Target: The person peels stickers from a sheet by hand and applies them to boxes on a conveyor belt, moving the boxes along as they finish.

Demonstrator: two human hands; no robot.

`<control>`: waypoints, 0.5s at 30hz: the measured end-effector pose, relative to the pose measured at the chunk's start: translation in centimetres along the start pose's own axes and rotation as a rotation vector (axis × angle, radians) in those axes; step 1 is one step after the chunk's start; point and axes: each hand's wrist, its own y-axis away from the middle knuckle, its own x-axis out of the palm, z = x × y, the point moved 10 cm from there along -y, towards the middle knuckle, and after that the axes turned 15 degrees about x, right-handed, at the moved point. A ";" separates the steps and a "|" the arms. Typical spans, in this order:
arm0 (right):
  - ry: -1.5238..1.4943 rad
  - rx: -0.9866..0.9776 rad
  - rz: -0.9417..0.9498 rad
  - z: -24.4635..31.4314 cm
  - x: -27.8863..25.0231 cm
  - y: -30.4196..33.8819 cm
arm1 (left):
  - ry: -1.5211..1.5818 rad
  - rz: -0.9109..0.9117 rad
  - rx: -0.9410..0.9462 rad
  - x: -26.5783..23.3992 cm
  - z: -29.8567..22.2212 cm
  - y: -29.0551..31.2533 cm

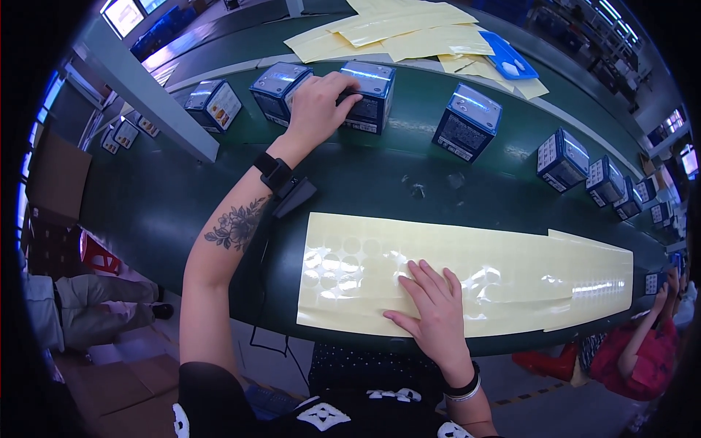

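My left hand [321, 108] reaches out to the blue boxes at the far side. Its fingers are bent, with thumb and forefinger close together against the near left edge of a blue box [371, 80]. Whatever lies between the fingertips, if anything, is too small to make out. Just left, another blue box [277, 91] is partly hidden by this hand. My right hand [437, 310] lies flat with spread fingers on a pale yellow sheet of clear round stickers [511, 255]. Some circles at the sheet's left end catch the light.
More boxes stand along the green conveyor belt [255, 157]: one blue box [467, 120] right of centre, several farther right. Yellow backing sheets [394, 33] and a blue tray [511, 55] lie beyond. A grey post [146, 87] rises left. A co-worker [635, 350] is at right.
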 end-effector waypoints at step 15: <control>-0.007 0.009 -0.007 -1.4 -1.0 0.5 | -0.115 -0.193 0.106 0.2 -2.7 0.0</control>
